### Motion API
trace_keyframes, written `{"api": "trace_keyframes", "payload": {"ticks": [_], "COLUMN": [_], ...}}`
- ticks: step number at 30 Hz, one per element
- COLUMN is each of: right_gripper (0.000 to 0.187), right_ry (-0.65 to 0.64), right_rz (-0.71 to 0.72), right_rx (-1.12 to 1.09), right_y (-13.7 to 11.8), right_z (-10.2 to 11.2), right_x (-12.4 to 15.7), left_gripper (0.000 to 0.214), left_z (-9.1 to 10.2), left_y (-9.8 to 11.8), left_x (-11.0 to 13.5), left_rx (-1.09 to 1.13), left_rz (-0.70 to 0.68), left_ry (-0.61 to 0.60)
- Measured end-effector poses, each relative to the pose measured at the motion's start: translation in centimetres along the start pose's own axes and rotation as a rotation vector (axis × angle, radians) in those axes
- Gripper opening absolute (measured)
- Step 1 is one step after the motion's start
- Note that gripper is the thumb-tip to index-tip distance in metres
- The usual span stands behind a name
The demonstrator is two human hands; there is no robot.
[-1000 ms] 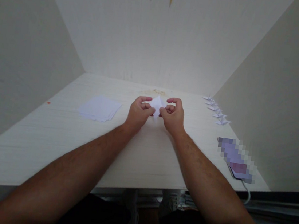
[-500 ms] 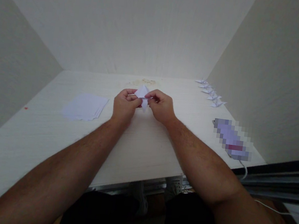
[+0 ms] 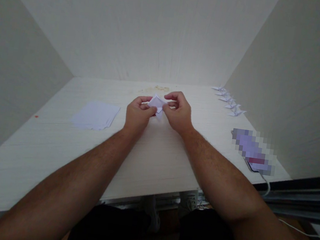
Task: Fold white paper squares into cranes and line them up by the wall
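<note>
right hand (image 3: 180, 113): forefinger now lifted off, pinching 1 folded paper (image 3: 157, 102) | left hand (image 3: 139, 113): pinching it | 5 paper cranes (image 3: 232, 106) (lined up)

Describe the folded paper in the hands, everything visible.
The folded paper is small, white and creased, with overlapping layers, a corner pointing up and away, and a blurred tip below. It is tilted, between the left hand and right hand, which hold its sides over the table. Its underside is hidden.
</note>
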State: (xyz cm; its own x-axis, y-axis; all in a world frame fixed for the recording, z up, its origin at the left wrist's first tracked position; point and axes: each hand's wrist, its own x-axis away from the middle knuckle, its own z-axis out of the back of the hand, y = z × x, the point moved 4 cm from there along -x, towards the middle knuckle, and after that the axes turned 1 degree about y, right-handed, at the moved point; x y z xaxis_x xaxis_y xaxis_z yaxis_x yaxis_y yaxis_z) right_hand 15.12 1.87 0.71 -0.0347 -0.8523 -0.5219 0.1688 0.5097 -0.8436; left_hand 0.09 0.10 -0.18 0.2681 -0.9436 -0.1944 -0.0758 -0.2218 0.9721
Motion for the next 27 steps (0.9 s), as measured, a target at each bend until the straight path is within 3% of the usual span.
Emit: {"api": "trace_keyframes", "payload": {"ticks": [6, 11, 15, 20, 27], "right_gripper": [0.023, 0.042, 0.035, 0.014, 0.018], "right_ry": [-0.078, -0.046, -0.068, -0.092, -0.093], "right_rz": [0.064, 0.125, 0.179, 0.141, 0.107], "right_rx": [-0.006, -0.029, -0.021, 0.055, 0.005], "right_y": [0.34, 0.20, 0.22, 0.32, 0.44], "right_z": [-0.54, -0.35, -0.45, -0.34, -0.35], "right_x": [-0.23, -0.30, -0.30, -0.22, 0.04], "left_gripper": [0.053, 0.055, 0.054, 0.051, 0.040], "left_z": [-0.25, -0.27, -0.32, -0.26, -0.17], "left_y": [0.22, 0.24, 0.52, 0.44, 0.31], "left_x": [0.00, -0.03, 0.11, -0.09, -0.23], "left_rx": [-0.025, -0.043, -0.083, -0.066, 0.094], "left_rz": [-0.050, -0.062, -0.105, -0.173, -0.157], "left_ry": [-0.057, -0.077, -0.099, -0.126, -0.101]}}
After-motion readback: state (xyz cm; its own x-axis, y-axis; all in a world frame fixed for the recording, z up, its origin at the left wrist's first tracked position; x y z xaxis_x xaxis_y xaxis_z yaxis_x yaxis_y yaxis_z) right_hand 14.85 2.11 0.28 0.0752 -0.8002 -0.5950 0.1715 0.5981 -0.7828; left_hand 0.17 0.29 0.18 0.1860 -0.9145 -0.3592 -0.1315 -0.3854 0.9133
